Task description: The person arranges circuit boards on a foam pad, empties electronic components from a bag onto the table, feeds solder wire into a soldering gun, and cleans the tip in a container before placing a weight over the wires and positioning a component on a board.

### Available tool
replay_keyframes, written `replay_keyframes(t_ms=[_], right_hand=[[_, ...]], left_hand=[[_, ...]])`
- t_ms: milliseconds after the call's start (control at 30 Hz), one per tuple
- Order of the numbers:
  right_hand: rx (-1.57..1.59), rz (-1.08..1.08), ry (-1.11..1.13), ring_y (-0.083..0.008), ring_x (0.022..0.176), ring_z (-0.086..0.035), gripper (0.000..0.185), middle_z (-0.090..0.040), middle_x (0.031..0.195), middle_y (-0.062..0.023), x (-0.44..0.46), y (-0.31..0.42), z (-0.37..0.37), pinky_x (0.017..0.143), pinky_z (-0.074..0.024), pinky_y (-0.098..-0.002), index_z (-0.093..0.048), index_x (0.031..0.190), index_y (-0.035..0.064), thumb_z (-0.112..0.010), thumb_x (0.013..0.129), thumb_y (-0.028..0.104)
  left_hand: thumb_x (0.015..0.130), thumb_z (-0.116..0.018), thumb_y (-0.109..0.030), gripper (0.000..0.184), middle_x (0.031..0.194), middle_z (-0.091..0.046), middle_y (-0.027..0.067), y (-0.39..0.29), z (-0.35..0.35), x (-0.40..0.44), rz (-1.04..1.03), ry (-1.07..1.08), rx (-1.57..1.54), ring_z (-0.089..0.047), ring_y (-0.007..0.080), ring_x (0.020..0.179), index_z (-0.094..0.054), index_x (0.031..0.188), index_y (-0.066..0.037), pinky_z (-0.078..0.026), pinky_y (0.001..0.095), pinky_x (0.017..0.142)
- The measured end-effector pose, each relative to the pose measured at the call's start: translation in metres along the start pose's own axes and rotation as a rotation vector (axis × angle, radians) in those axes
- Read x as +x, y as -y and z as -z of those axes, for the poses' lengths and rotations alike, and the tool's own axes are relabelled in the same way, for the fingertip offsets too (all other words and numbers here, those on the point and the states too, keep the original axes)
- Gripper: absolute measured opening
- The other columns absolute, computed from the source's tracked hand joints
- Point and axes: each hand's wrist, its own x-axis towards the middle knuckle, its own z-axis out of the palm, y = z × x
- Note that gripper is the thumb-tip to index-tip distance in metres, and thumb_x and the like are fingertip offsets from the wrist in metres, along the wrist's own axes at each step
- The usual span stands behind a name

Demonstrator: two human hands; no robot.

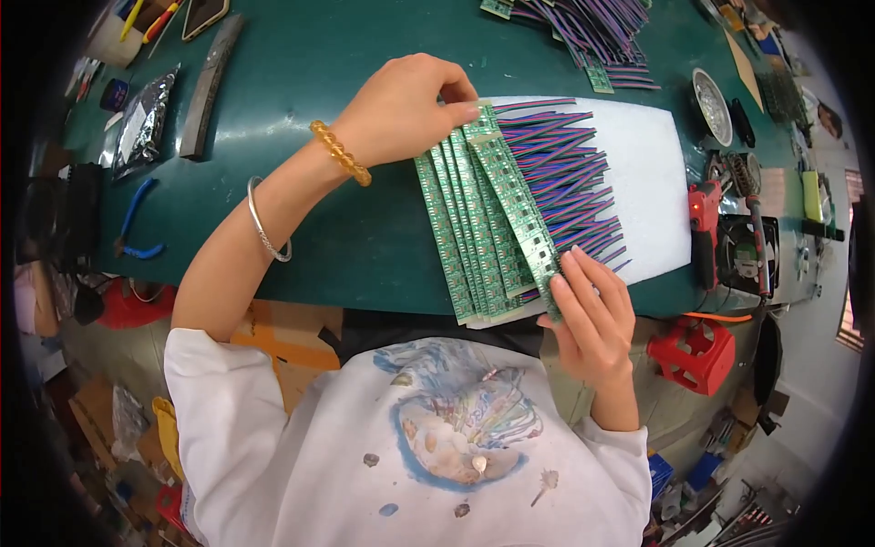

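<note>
A long green circuit board strip (512,193) with colored wires along its right side lies slanted across a stack of similar boards. My left hand (407,108) pinches its far end between thumb and fingers. At its near end, my right hand (592,314) grips the strip, thumb below and fingers on top. Beneath it, the other green circuit boards (448,232) overlap in a fan. Their purple, blue and dark wires (570,178) spread right over a white foam sheet (649,173).
More wired boards (597,41) lie at the table's far side. A red tool (704,228) and a metal bowl (711,107) stand on the right. To the left are a metal bar (210,91), blue-handled pliers (137,223) and a silvery bag (146,123). A red stool (694,356) is below the table.
</note>
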Motion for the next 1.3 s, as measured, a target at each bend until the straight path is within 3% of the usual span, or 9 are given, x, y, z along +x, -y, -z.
replay_keyframes(t_ms=[167, 333, 433, 533, 700, 933, 1000, 1100, 1300], right_hand=[[-0.132, -0.027, -0.412, -0.0369, 0.088, -0.065, 0.02, -0.065, 0.093, -0.0207, 0.008, 0.007, -0.002, 0.07, -0.0559, -0.0371, -0.059, 0.098, -0.0069, -0.06, 0.085, 0.009], [-0.34, 0.034, -0.292, -0.0335, 0.091, -0.064, 0.021, -0.065, 0.098, -0.0179, 0.023, 0.005, -0.018, 0.072, -0.0544, -0.0361, -0.062, 0.1, -0.0025, -0.063, 0.083, 0.01], [-0.267, 0.078, -0.114, -0.0302, 0.095, -0.062, 0.033, -0.065, 0.102, -0.0125, 0.018, 0.004, -0.023, 0.072, -0.0529, -0.0344, -0.063, 0.106, 0.0018, -0.066, 0.08, 0.02], [-0.223, 0.074, -0.056, -0.0315, 0.094, -0.062, 0.036, -0.064, 0.105, -0.0131, 0.018, 0.006, -0.02, 0.072, -0.0527, -0.0343, -0.062, 0.108, 0.002, -0.065, 0.081, 0.026], [-0.227, 0.065, -0.066, -0.0308, 0.09, -0.062, 0.039, -0.064, 0.105, -0.0139, 0.019, 0.005, -0.021, 0.067, -0.0516, -0.034, -0.061, 0.109, 0.0021, -0.065, 0.081, 0.029], [-0.173, 0.059, -0.199, -0.0254, 0.078, -0.061, 0.035, -0.065, 0.101, -0.0158, 0.021, 0.002, -0.02, 0.058, -0.0474, -0.0302, -0.063, 0.104, 0.0043, -0.064, 0.081, 0.032], [-0.156, 0.059, -0.229, -0.0256, 0.078, -0.062, 0.029, -0.066, 0.098, -0.0145, 0.022, -0.001, -0.02, 0.058, -0.0473, -0.0294, -0.064, 0.101, 0.0026, -0.065, 0.082, 0.025], [-0.193, 0.092, -0.293, -0.0259, 0.08, -0.063, 0.024, -0.067, 0.094, -0.0152, 0.02, -0.005, -0.015, 0.058, -0.0493, -0.0283, -0.063, 0.099, -0.0009, -0.065, 0.08, 0.014], [-0.252, 0.117, -0.259, -0.0283, 0.082, -0.065, 0.029, -0.067, 0.091, -0.0179, 0.024, 0.002, -0.011, 0.066, -0.0527, -0.0294, -0.062, 0.099, -0.0058, -0.061, 0.07, -0.006]], left_hand=[[0.086, -0.058, -0.021, 0.025, 0.077, -0.063, 0.0049, 0.003, 0.002, 0.002, 0.083, 0.024, -0.134, -0.054, 0.0095, 0.071, -0.065, 0.093, 0.002, -0.045, 0.0259, 0.065], [0.091, -0.053, -0.025, 0.031, 0.076, -0.063, 0.0023, 0.008, -0.002, 0.006, 0.175, -0.023, -0.28, -0.053, 0.0065, 0.072, -0.065, 0.094, 0.004, -0.045, 0.0234, 0.066], [0.09, -0.055, -0.025, 0.032, 0.077, -0.063, 0.0021, 0.009, -0.003, 0.008, 0.178, -0.013, -0.339, -0.054, 0.0068, 0.071, -0.065, 0.096, 0.005, -0.045, 0.0225, 0.067], [0.083, -0.06, -0.03, 0.033, 0.067, -0.063, 0.009, 0.008, -0.008, 0.01, 0.041, -0.034, -0.249, -0.057, 0.0162, 0.06, -0.068, 0.088, 0.001, -0.046, 0.0299, 0.06], [0.077, -0.066, -0.025, 0.027, 0.079, -0.068, 0.0123, 0.0, -0.009, 0.013, 0.045, -0.034, -0.18, -0.064, 0.0199, 0.07, -0.07, 0.087, 0.0, -0.05, 0.0304, 0.068], [0.079, -0.066, -0.028, 0.03, 0.075, -0.067, 0.0115, 0.002, -0.01, 0.019, 0.058, -0.006, -0.193, -0.063, 0.019, 0.068, -0.069, 0.086, 0.0, -0.05, 0.0301, 0.065], [0.085, -0.061, -0.027, 0.031, 0.071, -0.063, 0.0043, -0.004, -0.005, 0.018, 0.092, -0.008, -0.122, -0.054, 0.0081, 0.064, -0.068, 0.091, 0.002, -0.044, 0.0229, 0.06], [0.085, -0.058, -0.033, 0.037, 0.065, -0.062, 0.0087, -0.007, 0.003, 0.016, 0.116, 0.038, -0.12, -0.059, 0.0158, 0.059, -0.068, 0.084, 0.003, -0.047, 0.0297, 0.059], [0.087, -0.056, -0.033, 0.038, 0.064, -0.062, 0.0078, 0.007, -0.003, 0.019, 0.115, -0.033, -0.298, -0.057, 0.0121, 0.058, -0.068, 0.086, 0.003, -0.046, 0.0278, 0.056]])
